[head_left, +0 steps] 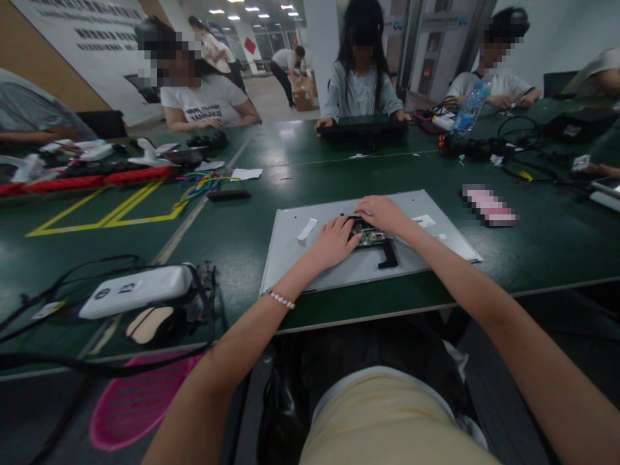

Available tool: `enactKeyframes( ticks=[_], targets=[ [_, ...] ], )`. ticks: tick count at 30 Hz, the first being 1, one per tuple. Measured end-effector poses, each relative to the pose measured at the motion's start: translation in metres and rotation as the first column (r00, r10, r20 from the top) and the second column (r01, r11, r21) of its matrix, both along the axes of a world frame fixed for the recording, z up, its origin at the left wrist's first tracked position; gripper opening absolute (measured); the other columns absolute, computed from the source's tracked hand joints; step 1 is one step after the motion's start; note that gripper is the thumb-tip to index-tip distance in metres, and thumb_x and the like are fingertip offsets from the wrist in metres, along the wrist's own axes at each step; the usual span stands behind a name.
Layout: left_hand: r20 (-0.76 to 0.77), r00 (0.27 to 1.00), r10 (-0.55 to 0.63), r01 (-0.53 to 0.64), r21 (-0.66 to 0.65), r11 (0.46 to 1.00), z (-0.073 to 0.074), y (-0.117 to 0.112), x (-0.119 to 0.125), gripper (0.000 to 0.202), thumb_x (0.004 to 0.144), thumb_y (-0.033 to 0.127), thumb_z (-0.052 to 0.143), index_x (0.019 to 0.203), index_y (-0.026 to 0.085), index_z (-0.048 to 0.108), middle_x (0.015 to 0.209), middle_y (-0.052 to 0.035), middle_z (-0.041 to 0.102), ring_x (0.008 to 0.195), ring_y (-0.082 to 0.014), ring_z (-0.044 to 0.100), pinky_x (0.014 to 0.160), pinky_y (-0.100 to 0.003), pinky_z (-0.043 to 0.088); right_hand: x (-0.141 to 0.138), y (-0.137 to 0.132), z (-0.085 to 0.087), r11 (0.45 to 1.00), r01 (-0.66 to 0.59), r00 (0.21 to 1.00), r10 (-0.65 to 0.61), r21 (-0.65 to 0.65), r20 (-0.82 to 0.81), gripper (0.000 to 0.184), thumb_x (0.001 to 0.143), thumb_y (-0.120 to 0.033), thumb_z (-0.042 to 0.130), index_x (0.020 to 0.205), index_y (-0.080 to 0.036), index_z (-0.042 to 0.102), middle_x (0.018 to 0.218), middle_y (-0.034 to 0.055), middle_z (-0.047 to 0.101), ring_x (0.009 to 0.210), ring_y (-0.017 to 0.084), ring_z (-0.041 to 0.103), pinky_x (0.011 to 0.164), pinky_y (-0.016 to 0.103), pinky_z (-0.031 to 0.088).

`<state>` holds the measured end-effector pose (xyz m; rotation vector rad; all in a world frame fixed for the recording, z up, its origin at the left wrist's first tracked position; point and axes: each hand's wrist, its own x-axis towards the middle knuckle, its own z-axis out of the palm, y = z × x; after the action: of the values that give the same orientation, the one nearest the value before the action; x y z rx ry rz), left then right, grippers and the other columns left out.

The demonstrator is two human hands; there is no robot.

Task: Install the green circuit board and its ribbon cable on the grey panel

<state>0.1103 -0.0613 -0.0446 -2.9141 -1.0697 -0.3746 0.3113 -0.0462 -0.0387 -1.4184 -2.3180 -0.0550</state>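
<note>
A grey metal panel (339, 271) lies flat on the green table (533, 252) in front of me. Near its middle sits a small green circuit board (372, 237) with a black bracket (389, 258) beside it. My left hand (333, 240) rests on the panel at the board's left edge, fingers bent down onto it. My right hand (382, 212) lies over the board's far edge, fingers curled against it. A white tape strip (307, 229) is stuck to the panel left of my left hand. What the fingertips grip is hidden.
A white power strip (138, 290) with black cables lies at the near left, above a pink fan (128, 403). Yellow floor-tape lines (116, 210), coloured wires (201, 183) and red strips (87, 181) sit further left. Several people sit across the table; a water bottle (471, 106) stands at the right.
</note>
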Motion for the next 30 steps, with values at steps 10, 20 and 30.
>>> enactKeyframes(
  ticks=[10, 20, 30],
  targets=[
    [-0.028, 1.0, -0.002, 0.002, 0.018, 1.0, 0.002, -0.001, 0.0, 0.049, 0.098, 0.045, 0.026, 0.133, 0.014, 0.042, 0.14, -0.0152, 0.044, 0.127, -0.0249, 0.042, 0.101, -0.04, 0.036, 0.002, 0.003, -0.003, 0.996, -0.052, 0.998, 0.055, -0.069, 0.041, 0.027, 0.092, -0.027, 0.047, 0.095, -0.017, 0.072, 0.103, 0.0095, 0.069, 0.097, 0.021, 0.059, 0.084, 0.03, 0.042],
    [-0.058, 0.998, 0.012, -0.01, 0.026, 1.0, 0.007, -0.005, -0.001, 0.048, 0.098, 0.044, 0.029, 0.133, 0.015, 0.043, 0.139, -0.0149, 0.045, 0.128, -0.0256, 0.042, 0.1, -0.04, 0.037, -0.002, 0.004, -0.006, 0.999, 0.022, 0.998, -0.024, -0.046, -0.052, 0.029, 0.093, -0.029, 0.046, 0.091, -0.016, 0.072, 0.096, 0.0092, 0.07, 0.091, 0.021, 0.06, 0.08, 0.029, 0.041],
    [-0.095, 0.995, 0.017, -0.014, 0.032, 0.999, 0.011, -0.008, -0.001, 0.049, 0.098, 0.044, 0.03, 0.132, 0.012, 0.044, 0.138, -0.0162, 0.046, 0.126, -0.0267, 0.044, 0.098, -0.04, 0.039, -0.002, 0.005, -0.008, 0.997, 0.009, 0.997, -0.015, -0.074, -0.079, 0.024, 0.09, -0.025, 0.05, 0.097, -0.017, 0.072, 0.099, 0.0091, 0.069, 0.094, 0.021, 0.059, 0.083, 0.029, 0.041]
  ],
)
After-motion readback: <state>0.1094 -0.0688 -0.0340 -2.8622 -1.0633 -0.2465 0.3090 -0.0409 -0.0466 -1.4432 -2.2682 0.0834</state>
